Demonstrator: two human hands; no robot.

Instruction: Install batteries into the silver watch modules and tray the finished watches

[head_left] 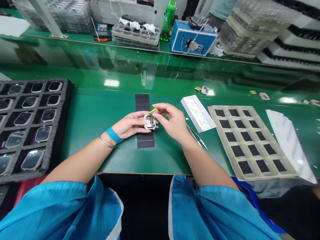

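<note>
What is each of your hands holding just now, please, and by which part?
The left hand holds a small white device by its side, resting it against the fingers, while the right hand's fingers pinch a yellow strip at the device's top.

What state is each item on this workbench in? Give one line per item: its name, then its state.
Left hand: cradling the watch-like module.
Right hand: fingertips pinching the yellow strip.
Watch-like module: held above the green mat, internals exposed.
Yellow strip: attached at the module's edge, angled upward.
Tweezers: lying on the mat, unheld.
Foam tray: visible slots filled with glass-fronted units.
Beige tray: every visible pocket holding a black pad.
</note>
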